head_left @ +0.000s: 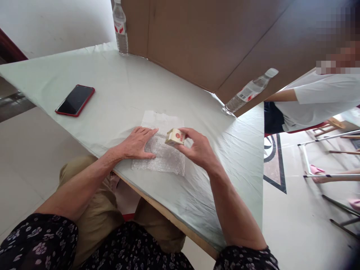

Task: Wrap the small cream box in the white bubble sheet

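Observation:
A small cream-coloured box with a red mark on its face is in my right hand, pinched between thumb and fingers. It is held over a sheet of bubble wrap spread on the table. My left hand rests flat on the left part of the bubble wrap, fingers spread and thumb apart. Whether the box touches the wrap I cannot tell.
On the pale cloth-covered table lies a red-cased phone to the left. Two water bottles stand against a brown cardboard panel at the back. A person in a white shirt sits beyond the panel, at right.

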Demonstrator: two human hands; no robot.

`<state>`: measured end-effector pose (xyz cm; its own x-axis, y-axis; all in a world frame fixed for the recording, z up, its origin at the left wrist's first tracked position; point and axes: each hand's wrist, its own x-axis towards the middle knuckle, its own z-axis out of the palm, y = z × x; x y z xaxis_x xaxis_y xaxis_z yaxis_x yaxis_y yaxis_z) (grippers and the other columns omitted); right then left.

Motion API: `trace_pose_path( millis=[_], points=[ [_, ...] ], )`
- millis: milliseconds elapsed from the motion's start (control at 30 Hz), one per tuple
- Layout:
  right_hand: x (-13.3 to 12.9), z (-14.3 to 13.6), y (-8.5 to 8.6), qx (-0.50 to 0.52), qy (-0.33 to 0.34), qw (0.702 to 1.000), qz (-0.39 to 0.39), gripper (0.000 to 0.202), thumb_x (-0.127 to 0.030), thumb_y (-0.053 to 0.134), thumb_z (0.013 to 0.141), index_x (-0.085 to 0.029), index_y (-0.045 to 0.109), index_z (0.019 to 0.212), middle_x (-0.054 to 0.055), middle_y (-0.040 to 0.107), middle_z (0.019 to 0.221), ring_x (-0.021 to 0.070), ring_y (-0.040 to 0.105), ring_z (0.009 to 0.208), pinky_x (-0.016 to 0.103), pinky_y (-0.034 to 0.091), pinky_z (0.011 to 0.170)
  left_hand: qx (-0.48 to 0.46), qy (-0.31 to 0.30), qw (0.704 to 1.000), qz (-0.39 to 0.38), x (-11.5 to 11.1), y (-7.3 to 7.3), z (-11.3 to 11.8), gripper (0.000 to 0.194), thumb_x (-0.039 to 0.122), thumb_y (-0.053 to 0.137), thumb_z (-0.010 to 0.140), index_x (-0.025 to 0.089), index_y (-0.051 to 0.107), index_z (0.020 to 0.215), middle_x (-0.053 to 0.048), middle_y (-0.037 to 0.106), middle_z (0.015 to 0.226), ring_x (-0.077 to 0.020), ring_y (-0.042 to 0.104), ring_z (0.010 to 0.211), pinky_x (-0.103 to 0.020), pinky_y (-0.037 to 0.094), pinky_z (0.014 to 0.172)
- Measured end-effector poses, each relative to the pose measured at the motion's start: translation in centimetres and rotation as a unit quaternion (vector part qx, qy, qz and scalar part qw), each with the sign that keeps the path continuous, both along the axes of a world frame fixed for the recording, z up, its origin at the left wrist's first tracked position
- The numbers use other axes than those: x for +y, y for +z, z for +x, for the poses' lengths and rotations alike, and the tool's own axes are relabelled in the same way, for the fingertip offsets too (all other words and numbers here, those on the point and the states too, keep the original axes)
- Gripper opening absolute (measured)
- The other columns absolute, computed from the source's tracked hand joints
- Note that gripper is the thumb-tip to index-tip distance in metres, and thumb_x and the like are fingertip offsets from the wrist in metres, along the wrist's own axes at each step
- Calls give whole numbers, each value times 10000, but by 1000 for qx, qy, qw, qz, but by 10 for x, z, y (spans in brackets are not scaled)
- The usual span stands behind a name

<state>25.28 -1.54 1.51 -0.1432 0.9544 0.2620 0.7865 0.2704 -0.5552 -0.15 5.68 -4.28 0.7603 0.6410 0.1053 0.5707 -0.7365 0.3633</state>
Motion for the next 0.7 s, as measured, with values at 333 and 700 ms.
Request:
trace_pose_path(
  millis=[333,700],
  points=[
    [18,-12,-50,-52,49,994,-88,647,-353,683,824,-253,512,1440,103,639,1427,318,634,1199,510,466,1023,-4,-8,1000,-13,-1,3,-1,956,553,715,777,181,306,1557,-166,510,1519,-365,465,1393,-487,300,1178],
    [18,-13,-54,-47,50,995,-71,510,-324,689,828,-264,612,1328,69,746,1206,282,661,1052,451,480,946,0,-4,1000,-13,-2,3,-1,939,551,723,769,186,336,1543,-150,519,1506,-355,452,1404,-474,300,1191]
  ],
)
